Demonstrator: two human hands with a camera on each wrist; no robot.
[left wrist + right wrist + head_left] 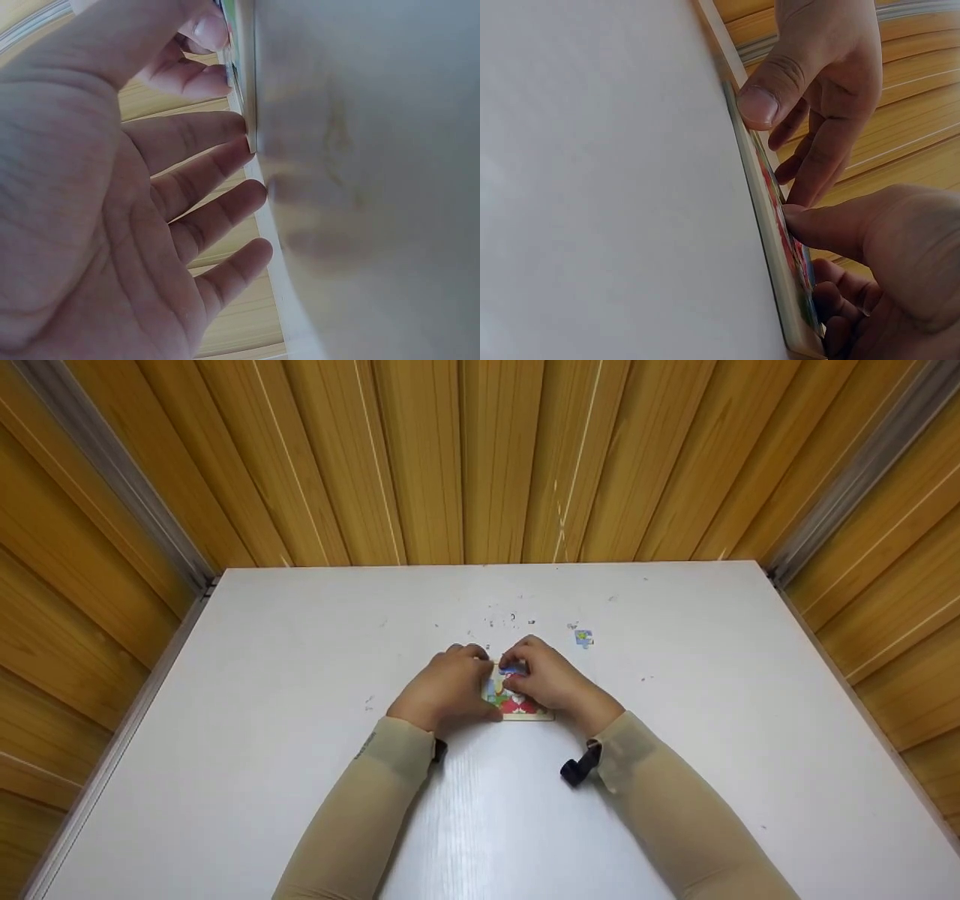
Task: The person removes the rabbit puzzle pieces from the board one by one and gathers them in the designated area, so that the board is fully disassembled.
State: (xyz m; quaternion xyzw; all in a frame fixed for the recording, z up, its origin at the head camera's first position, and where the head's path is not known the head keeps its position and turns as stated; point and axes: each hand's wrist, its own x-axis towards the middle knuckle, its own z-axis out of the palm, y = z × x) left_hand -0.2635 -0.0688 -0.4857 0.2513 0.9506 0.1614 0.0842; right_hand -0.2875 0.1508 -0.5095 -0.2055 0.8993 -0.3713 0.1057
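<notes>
A small jigsaw puzzle board with a pale rim and a red, green and blue picture lies flat on the table. My left hand holds its left side, the thumb on the near corner and fingertips at the far edge. In the left wrist view, the left fingers reach to the board's edge, the lower two apart from it. Over the picture's upper part, my right hand pinches a blue puzzle piece between thumb and curled fingers, low against the board. The piece is mostly hidden in both wrist views.
Beyond the right hand, a loose blue puzzle piece with a yellow-green patch lies on the white table. Small dark marks dot the surface behind the board. Wood-patterned walls stand at the back and both sides.
</notes>
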